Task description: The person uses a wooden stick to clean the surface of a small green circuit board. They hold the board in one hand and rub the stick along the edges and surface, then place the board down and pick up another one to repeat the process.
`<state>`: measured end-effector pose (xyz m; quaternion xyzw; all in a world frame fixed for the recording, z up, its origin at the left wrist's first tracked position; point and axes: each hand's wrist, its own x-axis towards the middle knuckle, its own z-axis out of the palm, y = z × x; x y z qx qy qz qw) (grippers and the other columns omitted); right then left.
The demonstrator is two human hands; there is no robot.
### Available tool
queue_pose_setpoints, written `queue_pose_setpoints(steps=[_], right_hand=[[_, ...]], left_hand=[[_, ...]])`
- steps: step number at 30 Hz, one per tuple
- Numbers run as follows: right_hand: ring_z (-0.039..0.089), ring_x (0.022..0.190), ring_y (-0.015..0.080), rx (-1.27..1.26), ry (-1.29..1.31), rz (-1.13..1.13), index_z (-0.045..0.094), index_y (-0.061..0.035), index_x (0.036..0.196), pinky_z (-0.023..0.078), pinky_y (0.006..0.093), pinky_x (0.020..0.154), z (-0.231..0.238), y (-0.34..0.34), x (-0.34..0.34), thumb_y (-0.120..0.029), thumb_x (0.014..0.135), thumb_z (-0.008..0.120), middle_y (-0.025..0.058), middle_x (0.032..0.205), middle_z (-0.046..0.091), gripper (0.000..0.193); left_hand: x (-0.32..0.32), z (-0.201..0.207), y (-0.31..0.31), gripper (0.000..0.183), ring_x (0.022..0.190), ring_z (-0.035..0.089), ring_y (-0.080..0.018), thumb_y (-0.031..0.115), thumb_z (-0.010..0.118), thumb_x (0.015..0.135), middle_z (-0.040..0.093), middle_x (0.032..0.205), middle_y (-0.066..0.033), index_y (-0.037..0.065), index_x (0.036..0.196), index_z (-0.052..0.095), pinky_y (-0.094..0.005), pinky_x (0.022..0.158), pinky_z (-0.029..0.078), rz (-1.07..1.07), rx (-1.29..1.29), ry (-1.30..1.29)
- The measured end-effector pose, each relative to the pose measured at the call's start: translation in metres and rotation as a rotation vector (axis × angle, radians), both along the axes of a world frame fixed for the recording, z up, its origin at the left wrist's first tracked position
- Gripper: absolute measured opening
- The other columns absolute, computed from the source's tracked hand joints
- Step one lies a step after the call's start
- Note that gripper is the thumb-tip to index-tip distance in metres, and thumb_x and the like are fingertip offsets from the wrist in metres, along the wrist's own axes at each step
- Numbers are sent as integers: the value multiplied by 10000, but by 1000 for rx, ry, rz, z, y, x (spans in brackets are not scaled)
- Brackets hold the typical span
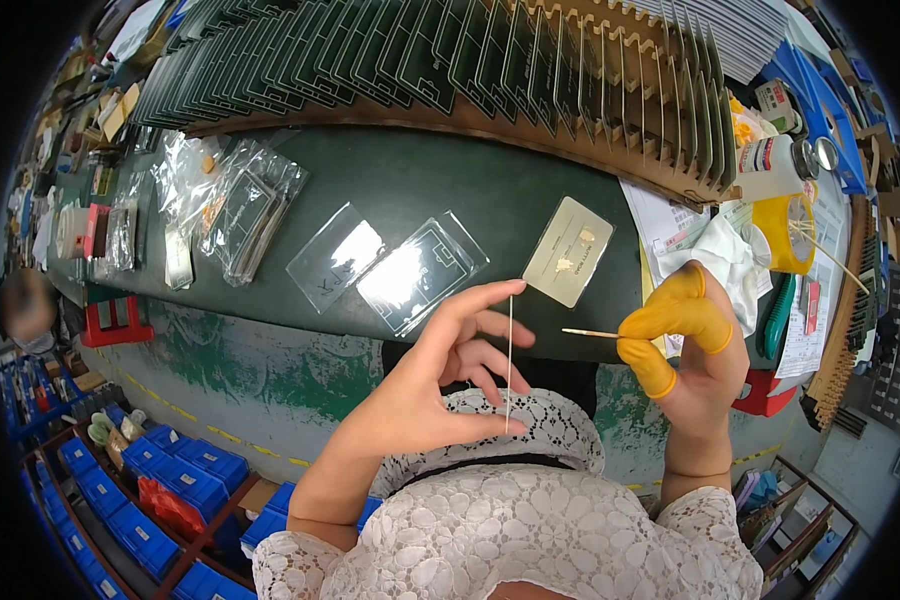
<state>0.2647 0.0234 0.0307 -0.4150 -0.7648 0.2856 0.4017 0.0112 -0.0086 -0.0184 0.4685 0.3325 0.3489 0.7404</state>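
Observation:
My left hand (pixel 460 365) pinches a thin flat plate (pixel 510 360) by opposite edges, between index finger and thumb. Seen edge-on, the plate is just a pale line. My right hand (pixel 685 335) wears yellow finger covers and grips a thin wooden stick (pixel 588 332), whose end points left at the plate without touching it. Beyond the hands, a pale gold plate (pixel 570 250) with rounded corners lies on the dark green tabletop (pixel 370 170). Left of it are a clear-wrapped panel with line markings (pixel 420 275) and another clear sleeve (pixel 335 255).
A long brown rack (pixel 610 150) of upright dark plates spans the back. At right stand a white bottle (pixel 775 168), a yellow cup (pixel 782 235) with sticks, a white cloth (pixel 720 260) and a green-handled tool (pixel 778 315). Bagged plates (pixel 245 215) lie at left.

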Motion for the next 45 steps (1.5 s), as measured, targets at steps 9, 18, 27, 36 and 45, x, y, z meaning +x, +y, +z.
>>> queue_pose_setpoints(steps=[9,18,27,36,45], right_hand=[[590,767,187,-39,80,-51,685,-13,926,479,286,661,-6,0,-2,10,736,837,77,879,667,245],[590,763,186,-62,100,-60,687,-3,921,472,284,663,-5,-1,-2,-16,751,833,86,871,660,224],[592,767,179,-22,74,-84,690,-3,909,470,277,675,-2,1,1,13,748,820,76,874,656,208],[529,777,292,198,-404,-204,670,-34,945,393,395,686,-46,1,11,-25,719,814,88,854,566,268],[521,776,295,185,-483,-185,669,-35,943,391,399,679,-52,2,9,-46,742,802,91,868,562,242]], left_hand=[[-2,4,1,1272,873,678,-241,-183,829,596,555,1106,-161,123,1607,120,-337,645,595,-58,-413,-380],[-2,-4,0,1176,904,652,-219,-130,824,686,561,1093,-132,119,1607,134,-313,670,588,-85,-395,-582],[-2,-17,-3,747,775,646,-144,-52,613,951,631,995,-97,73,1580,231,-273,633,559,88,-261,-586],[-6,10,3,245,828,661,-138,-39,639,963,686,980,-109,-18,1185,538,-264,739,546,504,122,141],[3,6,-4,175,808,679,-173,-92,745,832,709,948,-122,-19,970,666,-274,721,543,706,503,471]])
